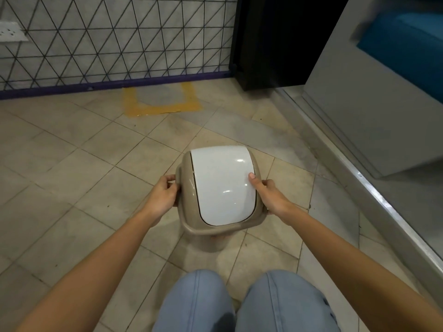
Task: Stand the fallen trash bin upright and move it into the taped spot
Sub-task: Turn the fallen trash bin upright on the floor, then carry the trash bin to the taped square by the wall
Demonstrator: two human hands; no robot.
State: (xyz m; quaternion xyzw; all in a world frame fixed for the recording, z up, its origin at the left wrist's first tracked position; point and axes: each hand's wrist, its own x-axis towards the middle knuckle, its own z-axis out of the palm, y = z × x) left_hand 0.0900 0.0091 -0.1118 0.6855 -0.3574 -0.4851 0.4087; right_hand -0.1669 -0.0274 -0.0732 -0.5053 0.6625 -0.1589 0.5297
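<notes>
Beige trash bin (219,188) with its white lid (223,185) stands upright on the tiled floor (72,164), left hand (165,195) and right hand (271,197) clamped on its rim. Next, carry it forward into the yellow taped spot (161,101) by the wall.

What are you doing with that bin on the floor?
A person is crouched on the tiled floor, holding a small tan bin with a white lid. The left hand grips one side of the rim and the right hand the other, thumb on the lid. The bin looks upright now. The yellow taped spot is farther ahead, by the wall, and nothing stands in it yet, so the bin still has to go there.
</notes>
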